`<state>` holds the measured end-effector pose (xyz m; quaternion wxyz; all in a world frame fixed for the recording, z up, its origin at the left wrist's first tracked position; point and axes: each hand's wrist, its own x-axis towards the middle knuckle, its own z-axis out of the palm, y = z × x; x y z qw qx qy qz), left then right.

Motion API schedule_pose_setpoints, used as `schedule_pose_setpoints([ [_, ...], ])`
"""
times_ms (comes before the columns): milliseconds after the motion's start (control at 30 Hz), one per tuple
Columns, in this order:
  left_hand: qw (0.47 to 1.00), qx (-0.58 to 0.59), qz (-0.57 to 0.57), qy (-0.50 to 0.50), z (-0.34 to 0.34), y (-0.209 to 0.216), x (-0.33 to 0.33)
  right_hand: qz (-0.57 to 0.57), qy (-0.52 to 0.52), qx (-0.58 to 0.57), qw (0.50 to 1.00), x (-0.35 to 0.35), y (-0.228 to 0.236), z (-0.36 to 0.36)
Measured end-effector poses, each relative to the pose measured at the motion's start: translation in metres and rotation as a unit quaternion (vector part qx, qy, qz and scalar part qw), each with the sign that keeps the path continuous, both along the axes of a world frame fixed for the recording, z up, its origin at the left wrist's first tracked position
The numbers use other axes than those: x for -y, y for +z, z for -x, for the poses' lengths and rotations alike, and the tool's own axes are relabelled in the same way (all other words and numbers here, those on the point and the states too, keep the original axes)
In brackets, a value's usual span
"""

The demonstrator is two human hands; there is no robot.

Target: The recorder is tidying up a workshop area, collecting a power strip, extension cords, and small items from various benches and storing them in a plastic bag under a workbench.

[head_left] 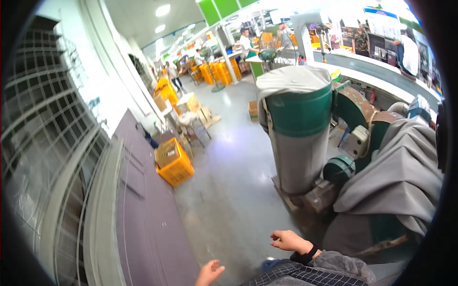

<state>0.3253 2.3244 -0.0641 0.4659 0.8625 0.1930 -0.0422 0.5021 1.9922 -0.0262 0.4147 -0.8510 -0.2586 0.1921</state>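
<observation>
Loose-Handed in the Workshop Aisle

A wire grille stands far left, then a purple panel and an orange crate holding a cardboard box. The person's left hand sits half open at the lower edge. The right hand, loosely curled with thumb parted, hovers near the green drum and, farther right, a grey-draped machine.

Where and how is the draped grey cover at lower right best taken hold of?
The grey cover is probably best pinched at its lower-left hem, coming from its left, the side nearest the right hand: the cloth lies in loose folds, and that edge hangs over the green machine beneath.
</observation>
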Motion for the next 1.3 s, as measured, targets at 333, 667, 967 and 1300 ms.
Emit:
schedule_pose_setpoints([
  [333,0.995,-0.032,-0.061,0.067,-0.156,-0.029,-0.148,-0.016,0.105,-0.012,0.994,-0.158,0.016,-0.222],
  [667,0.983,-0.013,-0.104,0.149,-0.471,0.05,-0.299,-0.029,-0.019,-0.05,0.998,-0.267,0.009,-0.468],
  [967,0.992,0.064,-0.008,-0.106,-0.864,0.054,-0.33,-0.003,-0.202,-0.1,0.974,-0.295,-0.018,-0.67],
  [1300,0.991,-0.021,0.005,-0.131,-1.118,0.039,-0.39,0.036,-0.244,0.046,0.968,-0.352,-0.003,-1.019],
])
